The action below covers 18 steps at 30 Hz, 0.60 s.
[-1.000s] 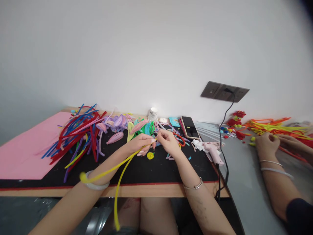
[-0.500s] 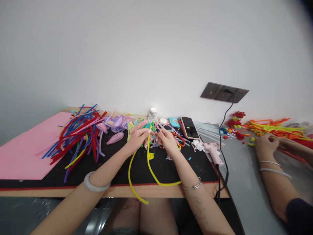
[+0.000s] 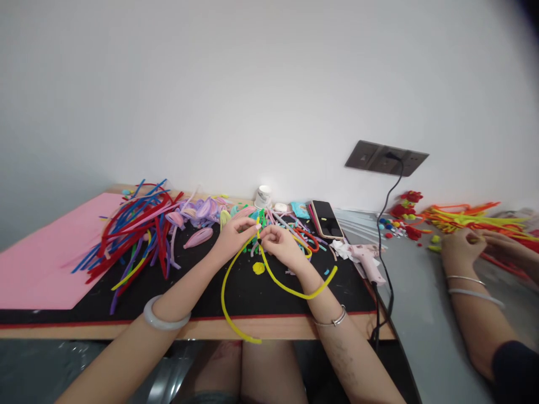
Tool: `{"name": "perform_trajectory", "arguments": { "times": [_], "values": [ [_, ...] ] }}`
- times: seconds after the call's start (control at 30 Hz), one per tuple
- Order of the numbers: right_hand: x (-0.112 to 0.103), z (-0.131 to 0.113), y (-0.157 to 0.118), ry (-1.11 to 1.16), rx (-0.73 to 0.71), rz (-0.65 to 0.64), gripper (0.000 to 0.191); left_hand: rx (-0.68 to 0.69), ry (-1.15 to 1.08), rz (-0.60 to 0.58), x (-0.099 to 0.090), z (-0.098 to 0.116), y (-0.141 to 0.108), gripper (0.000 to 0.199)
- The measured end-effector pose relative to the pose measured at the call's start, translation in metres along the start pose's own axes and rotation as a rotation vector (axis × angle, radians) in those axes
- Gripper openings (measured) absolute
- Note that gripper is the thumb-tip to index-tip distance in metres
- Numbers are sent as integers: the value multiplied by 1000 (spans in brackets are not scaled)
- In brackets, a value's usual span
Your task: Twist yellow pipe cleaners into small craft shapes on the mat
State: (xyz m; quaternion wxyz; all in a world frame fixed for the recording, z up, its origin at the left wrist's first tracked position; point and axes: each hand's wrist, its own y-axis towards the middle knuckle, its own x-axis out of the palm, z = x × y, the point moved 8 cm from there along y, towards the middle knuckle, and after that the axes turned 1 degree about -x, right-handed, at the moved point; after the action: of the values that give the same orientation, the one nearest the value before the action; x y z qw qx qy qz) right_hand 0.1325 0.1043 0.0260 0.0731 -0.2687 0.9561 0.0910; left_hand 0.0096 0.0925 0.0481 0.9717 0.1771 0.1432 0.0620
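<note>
Centrally, left hand (image 3: 238,235) pinching yellow pipe cleaner (image 3: 290,291) above black mat (image 3: 147,297) — one tail drooping to front edge of table (image 3: 286,330), other crossing right forearm (image 3: 349,353). Right hand (image 3: 278,245) curled, thumb beside strand — grip, cannot tell.

The count came to four hands: the person's left hand (image 3: 231,237), the right hand (image 3: 283,247) and a co-worker's pair (image 3: 461,247). There were two yellow tails (image 3: 225,303) of strip, four bracelets (image 3: 168,325), one pink sheet (image 3: 50,258), one cup (image 3: 263,196), one phone (image 3: 325,217), one glue gun (image 3: 368,262) and one blue packet (image 3: 300,210). The tangled coloured strips (image 3: 126,235) were beyond counting.
</note>
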Motion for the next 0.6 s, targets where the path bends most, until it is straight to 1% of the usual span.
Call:
{"name": "perform_trajectory", "arguments": {
  "times": [0.03,0.1,0.23,0.3,0.4,0.5,0.6],
  "values": [
    [0,-1,0,4,-10,0,13,-10,-12,-15,1,-2,0,20],
    [-1,-3,-1,14,-36,9,15,-77,-114,-62,4,-8,-1,20],
    [-4,-7,-2,24,-83,43,16,-239,-439,-130,14,-17,-5,20],
    [-4,-10,-3,4,-100,51,14,-324,-555,-147,18,-20,-8,21],
    [0,-13,-5,-46,-111,45,16,-427,-635,-148,21,-24,-10,22],
    [0,-18,-7,-102,-143,62,19,-445,-651,-129,20,-27,-10,22],
    [-4,-22,-8,-163,-196,113,20,-404,-604,-138,20,-26,-10,22]
  ]
}}
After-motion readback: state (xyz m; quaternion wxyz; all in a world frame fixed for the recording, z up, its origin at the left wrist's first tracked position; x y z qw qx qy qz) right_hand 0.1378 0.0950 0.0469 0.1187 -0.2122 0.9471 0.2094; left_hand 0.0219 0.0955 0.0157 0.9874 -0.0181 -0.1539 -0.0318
